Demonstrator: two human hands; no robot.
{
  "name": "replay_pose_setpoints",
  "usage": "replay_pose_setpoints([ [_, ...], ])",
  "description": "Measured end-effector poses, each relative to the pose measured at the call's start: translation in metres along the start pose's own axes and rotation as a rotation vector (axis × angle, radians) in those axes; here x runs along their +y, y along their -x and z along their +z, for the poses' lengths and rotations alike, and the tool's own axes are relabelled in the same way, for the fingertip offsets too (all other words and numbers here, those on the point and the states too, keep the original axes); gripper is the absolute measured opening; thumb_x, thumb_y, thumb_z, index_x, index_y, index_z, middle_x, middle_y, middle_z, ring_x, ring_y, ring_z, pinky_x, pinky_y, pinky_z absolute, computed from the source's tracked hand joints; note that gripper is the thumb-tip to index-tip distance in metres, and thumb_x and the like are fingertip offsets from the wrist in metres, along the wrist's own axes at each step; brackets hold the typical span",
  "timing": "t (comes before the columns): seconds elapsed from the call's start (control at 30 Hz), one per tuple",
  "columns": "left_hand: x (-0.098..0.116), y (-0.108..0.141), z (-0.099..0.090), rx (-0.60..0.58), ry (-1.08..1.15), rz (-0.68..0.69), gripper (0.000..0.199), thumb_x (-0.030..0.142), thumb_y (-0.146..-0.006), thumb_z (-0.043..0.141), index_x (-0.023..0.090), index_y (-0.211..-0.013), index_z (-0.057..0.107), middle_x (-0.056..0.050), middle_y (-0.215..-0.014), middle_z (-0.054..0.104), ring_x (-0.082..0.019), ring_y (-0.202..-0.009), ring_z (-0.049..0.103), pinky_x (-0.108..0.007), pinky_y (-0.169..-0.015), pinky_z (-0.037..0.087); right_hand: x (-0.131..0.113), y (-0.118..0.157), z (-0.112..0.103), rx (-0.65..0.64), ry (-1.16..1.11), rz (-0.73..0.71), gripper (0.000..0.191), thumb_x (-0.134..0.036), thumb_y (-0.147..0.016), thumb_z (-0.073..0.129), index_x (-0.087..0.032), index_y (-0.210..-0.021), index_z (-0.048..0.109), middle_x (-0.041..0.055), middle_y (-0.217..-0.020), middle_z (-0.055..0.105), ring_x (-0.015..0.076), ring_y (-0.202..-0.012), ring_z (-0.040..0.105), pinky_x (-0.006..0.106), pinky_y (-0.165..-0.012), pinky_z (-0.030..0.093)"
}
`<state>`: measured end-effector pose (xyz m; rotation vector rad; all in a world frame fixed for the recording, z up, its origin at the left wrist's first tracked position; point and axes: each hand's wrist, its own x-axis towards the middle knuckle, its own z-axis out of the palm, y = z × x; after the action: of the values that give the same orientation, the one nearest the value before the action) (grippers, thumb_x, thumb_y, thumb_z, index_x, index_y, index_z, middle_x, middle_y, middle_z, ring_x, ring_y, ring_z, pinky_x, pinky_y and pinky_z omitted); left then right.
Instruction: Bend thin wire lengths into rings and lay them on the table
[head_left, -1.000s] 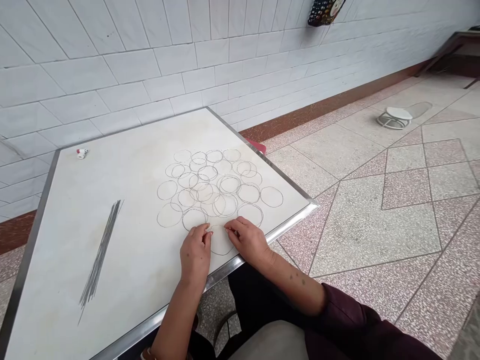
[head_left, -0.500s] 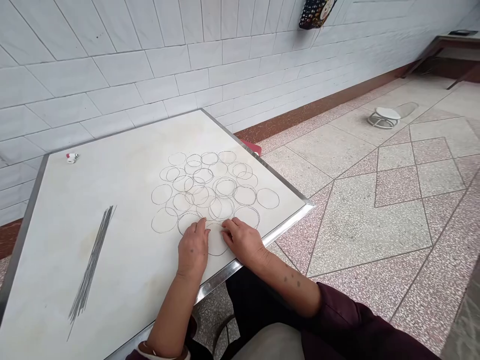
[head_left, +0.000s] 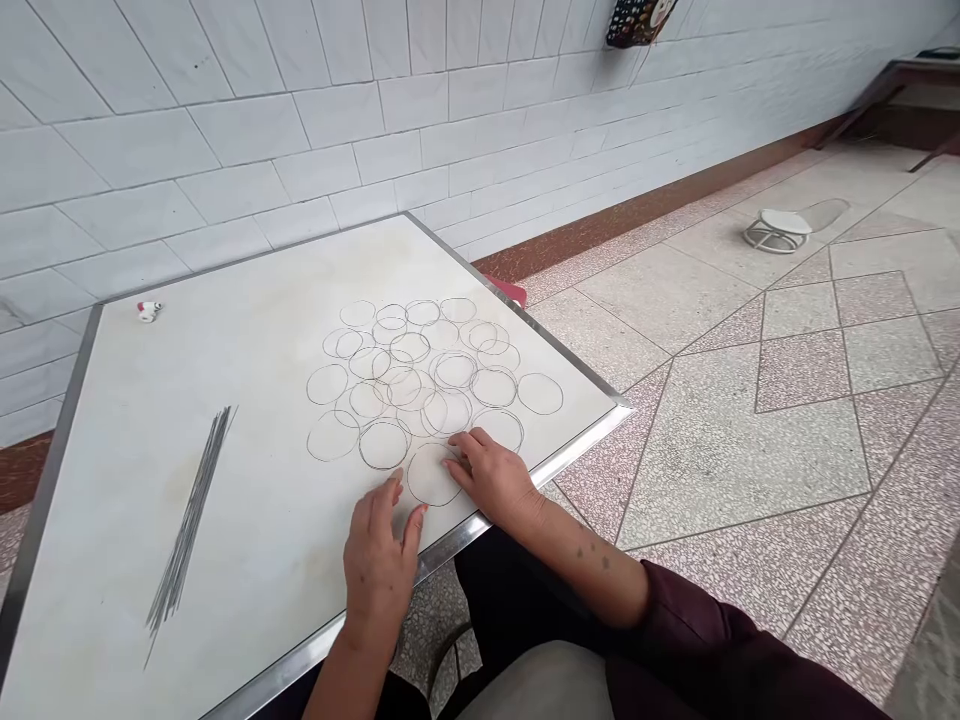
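A thin wire ring [head_left: 435, 506] lies flat near the front edge of the white table [head_left: 277, 540]. My right hand [head_left: 496, 480] rests at its right side; the thumb and forefinger reach over the wire with a gap between their tips. Just off the ring's lower left, my left hand [head_left: 381, 545] is spread, thumb apart from the fingers, with nothing in it. Beyond both hands, several more wire rings [head_left: 385, 467] lie in an overlapping cluster. To the left is a bundle of straight grey wires [head_left: 191, 522].
Metal trim [head_left: 457, 540] edges the table, which stands against a tiled wall [head_left: 262, 150]. A small red and white object [head_left: 148, 311] sits at the far left corner. On the floor to the right stands a low white stool [head_left: 780, 230].
My left hand has drawn back toward me from the ring and its fingers have spread. My right hand has stayed by the ring. The view has shifted slightly.
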<state>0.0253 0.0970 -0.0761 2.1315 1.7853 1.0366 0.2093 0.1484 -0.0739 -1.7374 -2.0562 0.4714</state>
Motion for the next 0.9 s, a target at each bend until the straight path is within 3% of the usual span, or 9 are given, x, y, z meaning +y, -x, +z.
replay_pose_setpoints([
  [0.1, 0.002, 0.01, 0.006, -0.018, -0.055, 0.065, 0.051, 0.036, -0.09, 0.061, 0.019, -0.135, 0.047, -0.012, -0.107, 0.067, -0.029, -0.098, 0.062, -0.048, -0.087, 0.052, 0.0, 0.0, 0.001, 0.016, 0.019, -0.048, 0.024, -0.033, -0.093, 0.06, -0.021, -0.114, 0.06, 0.0073, -0.111, 0.062, 0.0189, -0.089, 0.064, 0.027, -0.065, 0.048],
  [0.2, 0.003, 0.007, 0.01, -0.044, -0.065, 0.042, 0.056, 0.033, -0.089, 0.062, 0.019, -0.14, 0.043, -0.013, -0.11, 0.067, -0.03, -0.099, 0.061, -0.05, -0.088, 0.05, 0.0, -0.001, 0.001, 0.004, 0.036, -0.08, 0.022, -0.029, -0.094, 0.058, -0.023, -0.115, 0.062, 0.007, -0.111, 0.063, 0.0194, -0.092, 0.064, 0.027, -0.066, 0.049],
  [0.47, -0.001, 0.0, 0.011, -0.043, 0.024, -0.042, 0.051, 0.021, -0.089, 0.058, 0.021, -0.139, 0.045, -0.01, -0.105, 0.069, -0.027, -0.097, 0.06, -0.048, -0.088, 0.051, -0.001, -0.006, 0.004, -0.009, 0.03, -0.099, 0.02, -0.02, -0.096, 0.052, -0.024, -0.111, 0.064, 0.0056, -0.108, 0.065, 0.018, -0.095, 0.064, 0.026, -0.07, 0.05],
  [0.9, 0.0, 0.0, 0.009, -0.068, 0.043, -0.074, 0.05, 0.023, -0.089, 0.056, 0.021, -0.138, 0.046, -0.01, -0.107, 0.068, -0.029, -0.098, 0.06, -0.049, -0.087, 0.052, -0.001, -0.015, 0.004, -0.041, -0.038, -0.161, 0.017, -0.011, -0.092, 0.053, -0.021, -0.102, 0.063, 0.0046, -0.101, 0.064, 0.0172, -0.092, 0.06, 0.025, -0.07, 0.048],
])
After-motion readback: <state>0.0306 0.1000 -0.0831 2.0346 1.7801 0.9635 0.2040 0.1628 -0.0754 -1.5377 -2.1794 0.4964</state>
